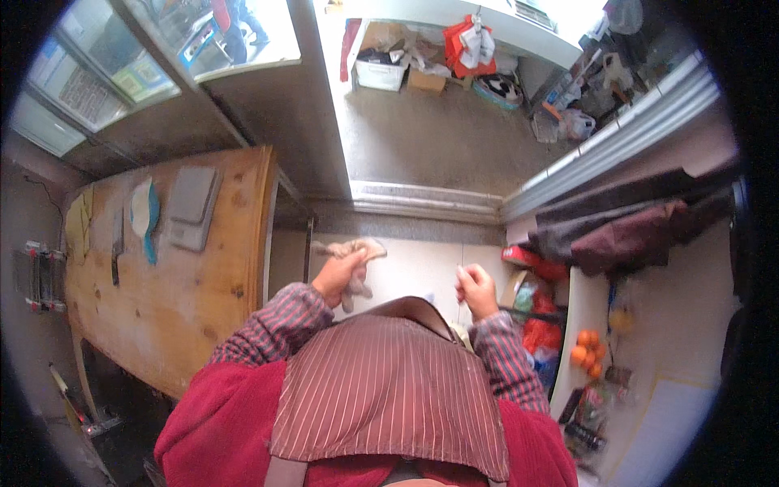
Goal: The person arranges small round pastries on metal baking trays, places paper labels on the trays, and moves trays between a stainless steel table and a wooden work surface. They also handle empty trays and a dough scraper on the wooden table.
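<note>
My left hand is raised in front of the apron, its fingers closed around a crumpled beige fabric piece, which looks like a work glove. One end sticks out past my fingertips, and finger-like parts hang below. To the right, my right hand hovers apart from it with curled fingers. I see nothing held there, though the inside of the palm is hidden. Below both hands spreads a brown striped apron, its upper edge bulging outward. Pale floor tiles show between the hands.
At left, a wooden table bears a flat grey scale, a blue-handled scoop and a knife. A raised door sill lies ahead. Red plastic bags and several oranges are at right. Dark cloths hang nearby.
</note>
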A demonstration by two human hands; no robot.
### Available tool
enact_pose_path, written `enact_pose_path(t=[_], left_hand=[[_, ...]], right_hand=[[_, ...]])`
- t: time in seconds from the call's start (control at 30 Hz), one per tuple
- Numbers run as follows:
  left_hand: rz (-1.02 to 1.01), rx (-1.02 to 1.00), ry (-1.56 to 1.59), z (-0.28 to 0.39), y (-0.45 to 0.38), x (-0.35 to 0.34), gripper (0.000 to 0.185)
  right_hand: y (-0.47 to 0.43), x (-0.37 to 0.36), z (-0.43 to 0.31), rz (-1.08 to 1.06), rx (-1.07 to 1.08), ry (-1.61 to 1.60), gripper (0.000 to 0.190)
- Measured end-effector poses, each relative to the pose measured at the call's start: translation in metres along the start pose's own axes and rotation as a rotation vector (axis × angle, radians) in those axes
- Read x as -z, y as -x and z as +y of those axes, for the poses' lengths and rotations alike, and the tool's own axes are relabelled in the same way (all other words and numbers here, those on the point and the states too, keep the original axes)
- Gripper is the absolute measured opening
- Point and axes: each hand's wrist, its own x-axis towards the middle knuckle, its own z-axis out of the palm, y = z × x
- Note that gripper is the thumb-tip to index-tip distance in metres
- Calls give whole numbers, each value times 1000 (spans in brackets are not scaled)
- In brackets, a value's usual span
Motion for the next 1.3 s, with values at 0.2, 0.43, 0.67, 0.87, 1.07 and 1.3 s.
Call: enact_pose_path(t=[0.2,0.43,0.67,0.87,1.07,1.3], left_hand=[[-24,-47,-84,49,-126,-28,11],[36,15,-222,147,-274,-127,12],[171,-2,-385,221,-362,-178,26],[137,86,-913,291,-473,-177,21],[-44,-115,-1167,361,-639,-121,30],[-307,-182,-1324,488,-758,22,32]], right_hand=[[-113,136,33,132,-282,1,19],[-319,200,-71,70,-85,-48,22],[-442,190,-142,-79,-136,25,20],[-512,184,-175,-163,-140,75,19],[-650,131,-256,-151,81,183,16],[-862,-80,-354,-296,489,506,27]])
